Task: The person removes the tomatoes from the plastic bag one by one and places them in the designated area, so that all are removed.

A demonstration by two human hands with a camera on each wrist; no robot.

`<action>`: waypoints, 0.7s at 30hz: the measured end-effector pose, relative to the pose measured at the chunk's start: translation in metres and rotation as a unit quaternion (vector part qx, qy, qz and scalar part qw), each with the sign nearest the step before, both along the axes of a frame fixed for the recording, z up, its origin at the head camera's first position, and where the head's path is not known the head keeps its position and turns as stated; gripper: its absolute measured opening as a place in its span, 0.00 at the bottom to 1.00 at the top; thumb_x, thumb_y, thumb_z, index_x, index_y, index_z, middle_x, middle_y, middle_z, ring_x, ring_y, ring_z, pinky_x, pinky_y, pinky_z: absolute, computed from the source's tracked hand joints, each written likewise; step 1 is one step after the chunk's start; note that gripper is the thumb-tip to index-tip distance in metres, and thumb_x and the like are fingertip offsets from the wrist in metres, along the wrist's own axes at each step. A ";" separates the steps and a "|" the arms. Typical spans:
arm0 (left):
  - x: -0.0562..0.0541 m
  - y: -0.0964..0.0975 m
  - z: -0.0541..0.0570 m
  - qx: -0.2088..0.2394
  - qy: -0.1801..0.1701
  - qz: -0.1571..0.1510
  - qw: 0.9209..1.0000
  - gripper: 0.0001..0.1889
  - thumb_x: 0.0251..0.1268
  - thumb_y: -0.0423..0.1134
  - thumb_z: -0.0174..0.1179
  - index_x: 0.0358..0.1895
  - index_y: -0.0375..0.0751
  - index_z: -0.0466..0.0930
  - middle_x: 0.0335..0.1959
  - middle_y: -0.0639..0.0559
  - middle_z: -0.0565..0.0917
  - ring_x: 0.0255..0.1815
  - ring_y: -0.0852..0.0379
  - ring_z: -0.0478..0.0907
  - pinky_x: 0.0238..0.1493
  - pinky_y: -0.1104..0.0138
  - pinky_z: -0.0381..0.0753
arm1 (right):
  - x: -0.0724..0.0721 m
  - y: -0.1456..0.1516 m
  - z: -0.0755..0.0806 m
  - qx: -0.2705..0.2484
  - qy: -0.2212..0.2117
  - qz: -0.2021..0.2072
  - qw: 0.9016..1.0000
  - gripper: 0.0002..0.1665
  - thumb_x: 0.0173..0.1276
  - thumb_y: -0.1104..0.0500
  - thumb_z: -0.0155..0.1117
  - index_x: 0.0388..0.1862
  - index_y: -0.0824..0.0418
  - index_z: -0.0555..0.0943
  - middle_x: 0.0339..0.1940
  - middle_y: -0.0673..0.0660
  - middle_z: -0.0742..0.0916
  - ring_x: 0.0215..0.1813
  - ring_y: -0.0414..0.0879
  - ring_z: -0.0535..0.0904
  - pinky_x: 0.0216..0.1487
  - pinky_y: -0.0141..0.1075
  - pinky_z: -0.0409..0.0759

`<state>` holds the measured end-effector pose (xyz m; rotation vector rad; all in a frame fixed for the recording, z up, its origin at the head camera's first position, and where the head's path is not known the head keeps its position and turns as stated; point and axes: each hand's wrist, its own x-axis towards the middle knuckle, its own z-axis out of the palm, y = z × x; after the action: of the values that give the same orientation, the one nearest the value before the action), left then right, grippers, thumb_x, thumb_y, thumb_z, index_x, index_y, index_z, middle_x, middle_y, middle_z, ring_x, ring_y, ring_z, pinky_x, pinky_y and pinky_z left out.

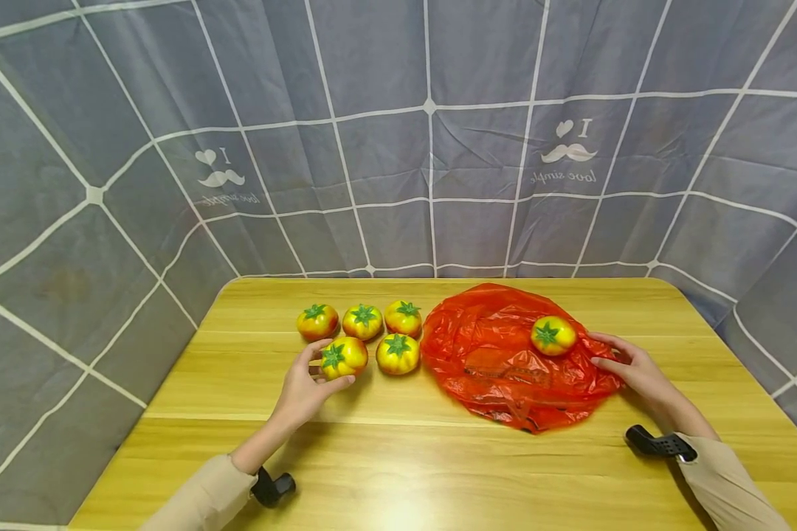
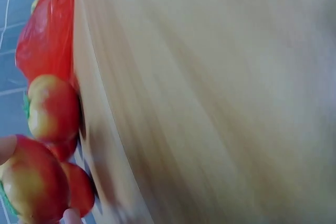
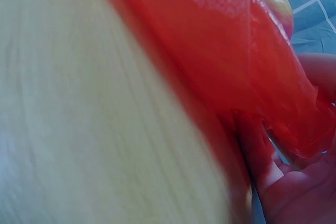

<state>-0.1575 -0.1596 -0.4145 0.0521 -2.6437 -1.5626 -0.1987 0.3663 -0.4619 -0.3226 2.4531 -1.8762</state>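
Observation:
My left hand [image 1: 303,389] grips a yellow-and-red tomato [image 1: 347,359] with a green star-shaped top, thumb on the near side and fingers on the far side. In the left wrist view this tomato [image 2: 34,182] overlaps others behind it. Several similar tomatoes [image 1: 398,355] stand grouped just beyond and to the right of that hand. A crumpled red plastic bag [image 1: 485,354] lies spread to their right, with another tomato [image 1: 553,335] on top of it. At the bag's right edge, my right hand [image 1: 647,377] holds the thin plastic between thumb and fingers, as the right wrist view shows.
Everything lies on a light wooden table [image 1: 398,457] with rounded far corners. A grey curtain [image 1: 385,162] with white lines hangs behind it and along both sides. Each wrist wears a black band [image 1: 660,444].

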 end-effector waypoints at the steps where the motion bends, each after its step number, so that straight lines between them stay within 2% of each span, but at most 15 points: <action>1: -0.001 -0.001 0.000 -0.004 -0.005 -0.001 1.000 0.37 0.50 0.36 0.72 0.66 0.40 0.66 0.56 0.36 0.71 0.48 0.44 0.75 0.45 0.66 0.76 | 0.000 0.000 0.000 0.006 0.002 -0.002 1.000 0.23 0.69 0.66 0.58 0.62 0.52 0.76 0.45 0.27 0.81 0.39 0.28 0.80 0.36 0.24 0.80; 5: -0.005 -0.004 -0.002 -0.019 -0.009 -0.004 1.000 0.37 0.50 0.36 0.72 0.65 0.38 0.66 0.55 0.35 0.71 0.48 0.43 0.75 0.43 0.67 0.75 | 0.001 0.001 0.000 -0.001 -0.001 0.003 1.000 0.23 0.69 0.66 0.58 0.61 0.50 0.76 0.45 0.28 0.82 0.38 0.29 0.81 0.35 0.25 0.80; 12: -0.013 -0.005 -0.007 -0.047 0.002 -0.012 0.999 0.38 0.48 0.35 0.73 0.64 0.34 0.67 0.56 0.34 0.74 0.52 0.42 0.73 0.49 0.60 0.75 | 0.001 0.001 -0.001 0.003 0.000 -0.002 1.000 0.23 0.69 0.66 0.58 0.61 0.49 0.76 0.44 0.28 0.81 0.38 0.28 0.80 0.35 0.25 0.80; 21: -0.022 -0.003 -0.013 -0.050 -0.005 -0.004 0.999 0.37 0.47 0.34 0.73 0.64 0.34 0.68 0.55 0.34 0.73 0.52 0.41 0.75 0.50 0.57 0.77 | 0.001 0.000 -0.001 0.013 0.004 -0.007 1.000 0.24 0.69 0.65 0.58 0.63 0.54 0.75 0.45 0.27 0.81 0.39 0.28 0.80 0.36 0.24 0.80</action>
<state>-0.1795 -0.1622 -0.4277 0.0441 -2.7282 -1.4334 -0.1978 0.3667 -0.4631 -0.3133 2.4903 -1.8495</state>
